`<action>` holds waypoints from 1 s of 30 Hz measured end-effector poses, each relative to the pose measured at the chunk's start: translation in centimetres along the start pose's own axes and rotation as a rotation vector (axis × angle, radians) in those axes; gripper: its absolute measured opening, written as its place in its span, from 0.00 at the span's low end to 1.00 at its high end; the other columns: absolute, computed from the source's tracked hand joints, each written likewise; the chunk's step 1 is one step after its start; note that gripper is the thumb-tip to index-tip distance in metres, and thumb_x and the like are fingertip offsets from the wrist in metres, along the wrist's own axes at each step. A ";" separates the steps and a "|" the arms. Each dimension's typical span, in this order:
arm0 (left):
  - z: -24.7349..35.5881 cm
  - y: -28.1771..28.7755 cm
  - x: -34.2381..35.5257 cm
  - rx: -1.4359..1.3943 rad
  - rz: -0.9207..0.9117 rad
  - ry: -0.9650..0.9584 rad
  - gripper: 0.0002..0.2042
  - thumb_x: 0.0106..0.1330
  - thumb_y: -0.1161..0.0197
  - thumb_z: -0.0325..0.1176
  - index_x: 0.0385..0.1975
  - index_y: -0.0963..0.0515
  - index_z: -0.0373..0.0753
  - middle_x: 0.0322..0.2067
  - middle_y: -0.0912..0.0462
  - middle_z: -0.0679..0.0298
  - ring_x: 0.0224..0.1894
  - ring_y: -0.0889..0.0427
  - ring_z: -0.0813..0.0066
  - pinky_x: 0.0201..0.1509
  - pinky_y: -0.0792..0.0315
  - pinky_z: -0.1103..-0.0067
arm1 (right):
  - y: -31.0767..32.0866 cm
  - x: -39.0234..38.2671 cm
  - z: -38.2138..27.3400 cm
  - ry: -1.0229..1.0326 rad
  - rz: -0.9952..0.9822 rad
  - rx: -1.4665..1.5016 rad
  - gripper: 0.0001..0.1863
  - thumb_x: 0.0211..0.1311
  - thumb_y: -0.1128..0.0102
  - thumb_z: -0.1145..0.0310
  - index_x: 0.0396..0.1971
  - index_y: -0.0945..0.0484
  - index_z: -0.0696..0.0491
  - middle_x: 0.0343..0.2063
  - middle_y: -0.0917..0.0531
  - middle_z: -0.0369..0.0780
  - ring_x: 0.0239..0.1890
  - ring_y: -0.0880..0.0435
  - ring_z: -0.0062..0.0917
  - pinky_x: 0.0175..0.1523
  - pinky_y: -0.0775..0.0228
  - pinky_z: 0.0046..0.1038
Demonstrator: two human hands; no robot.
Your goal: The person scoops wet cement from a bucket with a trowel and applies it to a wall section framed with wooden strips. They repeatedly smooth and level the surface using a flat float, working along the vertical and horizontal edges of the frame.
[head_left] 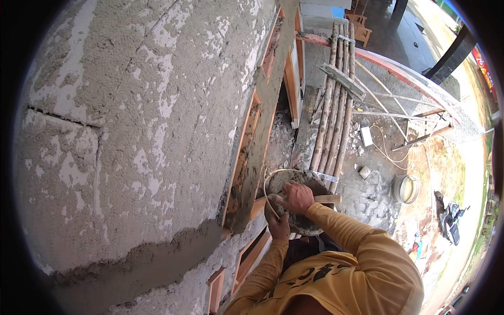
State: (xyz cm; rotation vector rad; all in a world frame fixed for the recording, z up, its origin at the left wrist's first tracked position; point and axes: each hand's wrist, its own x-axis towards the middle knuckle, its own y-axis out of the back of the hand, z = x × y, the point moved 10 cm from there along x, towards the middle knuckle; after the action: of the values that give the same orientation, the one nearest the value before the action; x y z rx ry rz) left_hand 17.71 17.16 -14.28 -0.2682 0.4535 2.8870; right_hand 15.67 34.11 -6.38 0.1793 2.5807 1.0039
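Below me stands a round dark bucket [318, 185] with grey wet mortar [279, 182] in it. A thin pale hoop [266, 185], perhaps its handle, curves round the left side. My left hand [279, 226] is at the bucket's near left, fingers curled beside the hoop's lower end; what they grip is hidden. Over the mortar, my right hand [298, 198] is closed and close to the left; I cannot make out what is in it. A wooden handle or stick [328, 199] juts out to the right beside my right wrist.
On the left rises a rough cement wall [131, 131] with a darker wet band [136, 268] low down. Orange wooden frames [247, 142] line its edge. Ahead run scaffold poles [334, 115] with a board [342, 82] across. A pale bucket [406, 189] and rubble [365, 171] lie right.
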 end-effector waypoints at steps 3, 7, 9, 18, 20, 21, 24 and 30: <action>4.8 -1.8 0.1 0.065 -0.062 -0.246 0.31 0.53 0.38 0.31 0.58 0.41 0.31 0.51 0.32 0.54 0.52 0.30 0.64 0.53 0.34 0.74 | 0.3 1.6 -1.7 -0.032 -0.053 -0.086 0.24 0.51 0.44 0.46 0.25 0.25 0.56 0.26 0.20 0.47 0.31 0.20 0.41 0.39 0.29 0.38; 10.8 -4.9 -1.0 0.089 -0.324 -0.128 0.37 0.51 0.34 0.36 0.60 0.45 0.33 0.55 0.37 0.56 0.57 0.37 0.68 0.57 0.39 0.74 | 1.1 1.6 1.3 -0.133 0.178 0.037 0.18 0.50 0.44 0.54 0.24 0.25 0.56 0.25 0.20 0.48 0.31 0.20 0.42 0.37 0.30 0.40; 12.4 -4.9 -1.2 0.163 -0.286 -0.449 0.38 0.53 0.34 0.40 0.60 0.46 0.34 0.52 0.34 0.56 0.49 0.27 0.69 0.47 0.30 0.74 | 2.3 0.1 3.6 -0.220 0.161 0.388 0.20 0.55 0.46 0.53 0.25 0.27 0.58 0.23 0.21 0.45 0.25 0.21 0.33 0.31 0.30 0.33; 1.8 -4.8 -2.3 -0.232 -0.471 0.566 0.27 0.60 0.42 0.51 0.44 0.33 0.30 0.25 0.23 0.60 0.22 0.20 0.75 0.23 0.28 0.82 | 8.0 -8.3 6.0 -0.333 0.560 1.447 0.13 0.63 0.49 0.58 0.27 0.31 0.54 0.11 0.40 0.25 0.10 0.46 0.08 0.14 0.56 0.15; 2.3 -4.6 -1.8 -0.200 -0.539 0.478 0.25 0.60 0.42 0.51 0.39 0.32 0.31 0.24 0.24 0.60 0.25 0.20 0.76 0.25 0.28 0.84 | 10.8 -8.5 5.7 -0.269 0.649 1.430 0.13 0.63 0.48 0.59 0.26 0.31 0.53 0.12 0.40 0.24 0.10 0.47 0.07 0.14 0.58 0.15; 2.0 -3.5 -1.3 -0.209 -0.509 0.407 0.22 0.61 0.41 0.49 0.36 0.30 0.31 0.24 0.23 0.60 0.27 0.21 0.75 0.28 0.28 0.83 | 12.1 -8.6 5.9 -0.260 0.689 1.383 0.13 0.62 0.47 0.59 0.25 0.30 0.54 0.12 0.40 0.24 0.10 0.47 0.07 0.14 0.58 0.15; 1.8 1.3 0.9 0.083 -0.341 0.135 0.19 0.61 0.40 0.45 0.36 0.29 0.31 0.27 0.23 0.58 0.28 0.21 0.67 0.33 0.27 0.76 | 15.8 -8.4 7.5 -0.217 0.732 1.275 0.14 0.61 0.46 0.59 0.26 0.29 0.54 0.12 0.40 0.24 0.10 0.47 0.06 0.14 0.59 0.14; 10.9 0.6 6.2 0.472 -0.140 -0.265 0.18 0.58 0.39 0.43 0.37 0.28 0.32 0.36 0.23 0.49 0.39 0.23 0.53 0.43 0.29 0.67 | 23.8 -7.4 13.1 -0.246 0.862 1.058 0.14 0.61 0.45 0.58 0.28 0.27 0.56 0.11 0.41 0.23 0.11 0.48 0.05 0.14 0.60 0.13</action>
State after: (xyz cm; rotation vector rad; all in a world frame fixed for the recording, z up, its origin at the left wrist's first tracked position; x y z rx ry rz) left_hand 10.03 21.15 -5.20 0.1510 0.9900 2.5317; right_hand 27.13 58.03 2.87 1.6272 2.4980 -0.3220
